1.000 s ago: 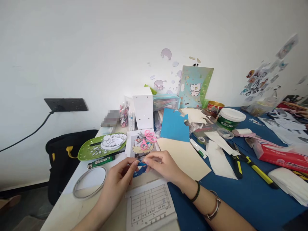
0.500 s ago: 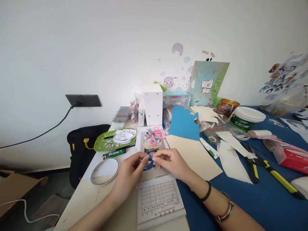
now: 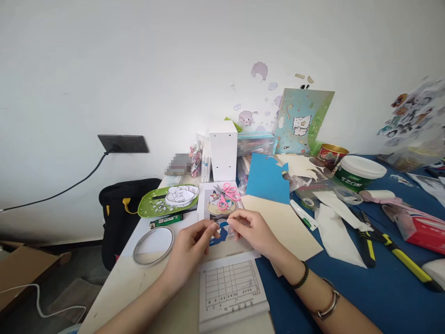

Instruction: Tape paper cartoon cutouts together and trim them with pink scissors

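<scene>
My left hand [image 3: 189, 248] and my right hand [image 3: 253, 231] meet over the table, both pinching a small blue paper cut-out [image 3: 219, 234] between fingertips. The piece hangs just above a printed grid sheet [image 3: 229, 287]. Behind it lies a printed cartoon picture [image 3: 218, 204] with pink scissors [image 3: 227, 194] on top. A cream card sheet [image 3: 283, 225] lies right of my right hand, and a blue card sheet [image 3: 267, 178] leans behind that.
A tape ring [image 3: 153, 240] and a green tray [image 3: 166, 202] with a line drawing lie left. A white box [image 3: 223, 150], a white tub [image 3: 359, 172], yellow-handled pliers [image 3: 366, 241] and a red tissue pack [image 3: 422, 227] sit on the blue cloth. A black bag [image 3: 118, 208] stands beside the table.
The view has swung left and steadied. Both hands have stayed pinched on the blue cut-out, shifting it slightly away from me toward the cartoon picture.
</scene>
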The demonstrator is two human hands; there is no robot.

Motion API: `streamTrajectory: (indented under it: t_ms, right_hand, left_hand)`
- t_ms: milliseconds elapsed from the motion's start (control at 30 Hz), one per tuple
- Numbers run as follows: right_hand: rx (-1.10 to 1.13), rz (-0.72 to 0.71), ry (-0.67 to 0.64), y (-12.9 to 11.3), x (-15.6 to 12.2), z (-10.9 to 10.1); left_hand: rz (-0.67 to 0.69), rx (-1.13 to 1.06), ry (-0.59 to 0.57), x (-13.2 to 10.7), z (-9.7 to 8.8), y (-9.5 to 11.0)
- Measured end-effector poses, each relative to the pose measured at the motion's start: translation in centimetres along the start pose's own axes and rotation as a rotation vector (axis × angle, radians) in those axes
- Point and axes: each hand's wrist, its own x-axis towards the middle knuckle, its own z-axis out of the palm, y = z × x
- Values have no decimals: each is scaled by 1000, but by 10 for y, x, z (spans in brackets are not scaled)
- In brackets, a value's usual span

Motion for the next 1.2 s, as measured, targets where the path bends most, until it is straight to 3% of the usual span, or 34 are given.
streamTrajectory:
  t_ms: [300,667,800,1033,1200]
  right_hand:
    - [1,19,7,1,0,0]
    - [-2,28,1,1,1,-1]
    - [-2,35,5,3,2,-3]
    - [-5,49,20,5,2,-3]
    - [-19,52,35,8,3,-4]
  left_hand:
    - [-130,-217,-27,5,-2,-8]
    - [-173,-460,-50,12,-7,-13]
    - [-94,-263,-45,13,-7,-16]
    - [293,468,74,18,-13,-37]
    - [367,566,-27,24,-20,-40]
